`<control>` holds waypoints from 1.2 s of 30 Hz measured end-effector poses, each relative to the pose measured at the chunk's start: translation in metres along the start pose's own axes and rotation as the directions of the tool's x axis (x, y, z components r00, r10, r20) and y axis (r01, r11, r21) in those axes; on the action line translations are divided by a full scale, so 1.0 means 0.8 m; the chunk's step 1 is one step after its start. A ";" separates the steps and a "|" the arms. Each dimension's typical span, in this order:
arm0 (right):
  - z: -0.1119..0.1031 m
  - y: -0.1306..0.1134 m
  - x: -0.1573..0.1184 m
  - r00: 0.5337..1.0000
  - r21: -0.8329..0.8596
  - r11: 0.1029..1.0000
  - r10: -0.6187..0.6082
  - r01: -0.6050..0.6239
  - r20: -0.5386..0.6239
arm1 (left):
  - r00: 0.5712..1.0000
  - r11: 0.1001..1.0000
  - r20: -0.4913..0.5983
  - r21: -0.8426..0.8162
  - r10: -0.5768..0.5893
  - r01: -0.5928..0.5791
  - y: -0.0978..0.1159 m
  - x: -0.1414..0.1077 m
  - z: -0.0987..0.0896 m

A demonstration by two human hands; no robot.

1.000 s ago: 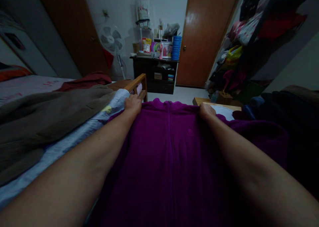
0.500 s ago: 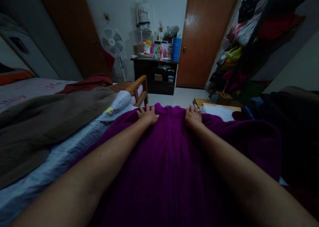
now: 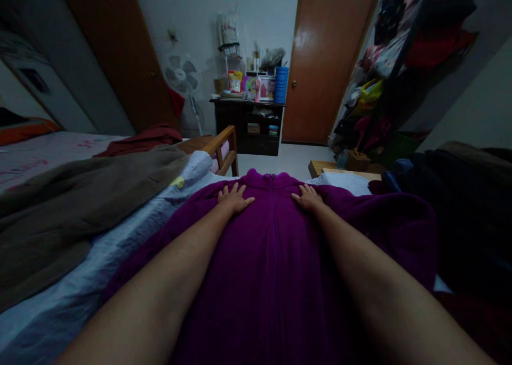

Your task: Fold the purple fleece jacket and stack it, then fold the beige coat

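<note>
A purple zip-front jacket [image 3: 256, 247] lies spread out in front of me, its collar at the far end and its zipper closed down the middle. On the left shoulder area of the jacket, my left hand [image 3: 235, 198] rests flat with its fingers spread. My right hand [image 3: 308, 197] lies on the opposite shoulder area, fingers apart and palm down. Neither hand grips the cloth. The jacket's right sleeve bulges out toward the right side, and the left sleeve is partly behind my left forearm.
Left of the jacket lies a grey-brown garment [image 3: 88, 194] on a light blue sheet [image 3: 52, 311]. Dark clothes [image 3: 468, 210] are piled at the right. Beyond are a wooden armrest [image 3: 222, 141], a fan [image 3: 182, 77], a dark cabinet [image 3: 244, 125] and a door [image 3: 320, 61].
Both hands have moved slightly nearer along the jacket, away from the collar edge, and press flat on it. My right hand's fingers are more spread. The camera view has shifted a little.
</note>
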State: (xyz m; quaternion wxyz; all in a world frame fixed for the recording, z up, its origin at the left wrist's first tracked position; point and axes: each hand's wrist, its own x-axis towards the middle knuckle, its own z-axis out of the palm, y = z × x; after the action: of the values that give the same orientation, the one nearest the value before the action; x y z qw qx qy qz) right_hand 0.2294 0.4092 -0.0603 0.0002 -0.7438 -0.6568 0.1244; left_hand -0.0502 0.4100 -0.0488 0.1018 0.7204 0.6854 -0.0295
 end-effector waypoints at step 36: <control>-0.154 0.075 -0.310 0.955 -0.256 0.948 0.117 -0.190 -0.273 | 0.982 0.971 0.115 0.204 -0.149 0.124 -0.104 -0.245 -0.113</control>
State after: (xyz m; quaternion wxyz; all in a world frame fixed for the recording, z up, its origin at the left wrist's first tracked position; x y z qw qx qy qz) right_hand 0.2848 0.1788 0.0950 -0.0305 -0.7953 -0.6019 -0.0664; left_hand -0.1529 0.2378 0.0667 0.0723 0.6745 0.7192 -0.1504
